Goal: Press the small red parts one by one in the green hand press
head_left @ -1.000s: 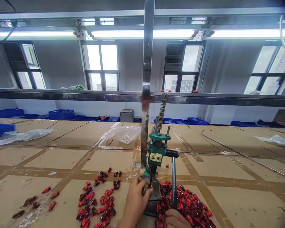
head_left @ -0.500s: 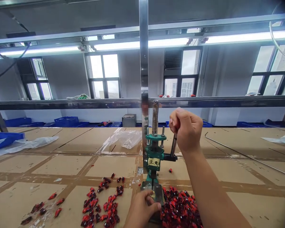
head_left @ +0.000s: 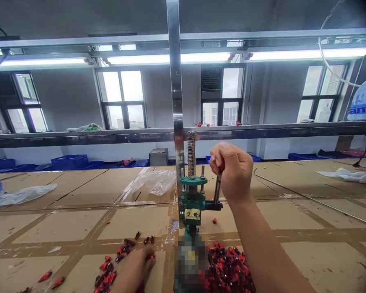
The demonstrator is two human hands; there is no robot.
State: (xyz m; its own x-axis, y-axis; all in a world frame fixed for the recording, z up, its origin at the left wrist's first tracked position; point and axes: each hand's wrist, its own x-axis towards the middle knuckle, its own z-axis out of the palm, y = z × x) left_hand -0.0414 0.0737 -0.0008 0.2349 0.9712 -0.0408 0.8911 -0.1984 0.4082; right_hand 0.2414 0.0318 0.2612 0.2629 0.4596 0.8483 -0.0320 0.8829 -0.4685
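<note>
Well, on the cardboard-covered workbench (head_left: 134,221), your green hand press (head_left: 192,199) stands beside a heap of light red-and-black parts (head_left: 228,268). Your right hand (head_left: 232,173) closes firmly around its stiff steel lever (head_left: 217,193); your open left hand (head_left: 134,270) lies by scattered pieces (head_left: 106,270).

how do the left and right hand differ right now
The right hand is raised, while the left hand sits low on the cardboard. The right hand is a fist around the lever of the green hand press; the left hand lies open beside scattered red pieces. Both are bare.
</note>
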